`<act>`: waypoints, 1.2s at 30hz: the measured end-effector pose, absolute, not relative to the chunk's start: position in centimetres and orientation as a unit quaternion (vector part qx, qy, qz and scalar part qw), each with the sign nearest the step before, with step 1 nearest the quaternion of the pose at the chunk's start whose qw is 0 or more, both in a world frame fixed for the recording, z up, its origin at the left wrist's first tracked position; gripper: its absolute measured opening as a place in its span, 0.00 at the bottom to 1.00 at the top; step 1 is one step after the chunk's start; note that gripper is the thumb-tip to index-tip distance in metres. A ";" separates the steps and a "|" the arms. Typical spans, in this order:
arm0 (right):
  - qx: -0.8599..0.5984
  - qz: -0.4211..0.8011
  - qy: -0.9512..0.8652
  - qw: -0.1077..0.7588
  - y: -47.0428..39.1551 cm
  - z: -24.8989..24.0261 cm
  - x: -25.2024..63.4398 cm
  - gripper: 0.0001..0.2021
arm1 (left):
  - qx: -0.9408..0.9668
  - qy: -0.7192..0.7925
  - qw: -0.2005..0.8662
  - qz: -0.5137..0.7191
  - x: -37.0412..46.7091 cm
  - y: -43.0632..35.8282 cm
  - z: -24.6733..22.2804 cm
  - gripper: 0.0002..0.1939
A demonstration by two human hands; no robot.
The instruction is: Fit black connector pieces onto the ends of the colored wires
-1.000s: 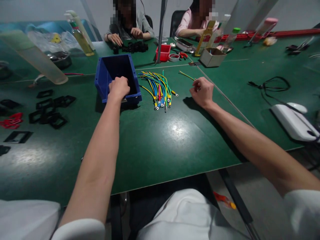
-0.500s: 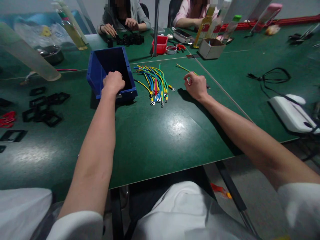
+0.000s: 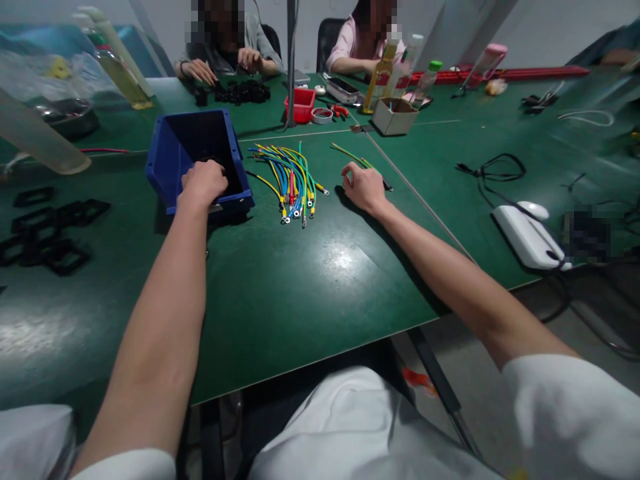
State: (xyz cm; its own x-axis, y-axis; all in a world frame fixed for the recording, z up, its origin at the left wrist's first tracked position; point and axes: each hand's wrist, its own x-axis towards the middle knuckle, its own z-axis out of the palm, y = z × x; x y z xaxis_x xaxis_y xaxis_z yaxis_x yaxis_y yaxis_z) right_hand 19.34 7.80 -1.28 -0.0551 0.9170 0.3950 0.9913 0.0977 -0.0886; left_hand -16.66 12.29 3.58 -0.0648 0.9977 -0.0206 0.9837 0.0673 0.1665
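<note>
My left hand (image 3: 204, 181) reaches over the front lip of a blue plastic bin (image 3: 239, 200); its fingers bend down inside, where their tips and anything they touch are hidden. Right of the bin lies a loose bundle of wires (image 3: 287, 175) in yellow, blue, green and red, with ring terminals at their near ends. Farther right, my right hand (image 3: 365, 189) is low over the table, thumb and fingers curled in, with nothing visible in them. Just behind it lie a few green-yellow wires (image 3: 345, 151), partly covered by the hand.
Black square frames (image 3: 65, 257) lie at the left. A metal pole (image 3: 291, 67), a red tray (image 3: 301, 107), a tape roll (image 3: 322, 116) and a small carton (image 3: 395, 119) stand farther back. A white device (image 3: 527, 237) with a cable sits right. Two people work opposite.
The view has turned a little to the right, so things sit farther left in the picture. My left hand remains in the bin, and my right hand remains beside the green-yellow wires.
</note>
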 end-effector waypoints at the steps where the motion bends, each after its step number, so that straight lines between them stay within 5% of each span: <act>1: -0.662 -0.096 -0.723 0.171 7.7 -1.2 19.2 0.15 | 0.680 0.729 0.061 0.049 -16.7 12.3 3.6 0.24; 13: -0.627 -0.050 -0.767 0.126 7.7 -0.9 19.4 0.19 | 0.669 0.742 0.029 0.024 -16.0 11.7 4.5 0.21; 23: -0.596 -0.021 -0.769 0.230 6.6 -0.5 18.8 0.35 | 0.654 0.754 0.018 0.053 -15.7 11.3 4.3 0.26; 33: -0.489 0.102 -0.778 0.382 -2.3 5.0 10.8 0.15 | 0.676 0.731 0.032 0.088 -15.9 11.0 4.5 0.23; 36: -0.348 0.177 -0.852 0.348 -8.8 9.7 5.8 0.13 | 0.671 0.735 0.039 0.093 -16.0 11.1 4.4 0.23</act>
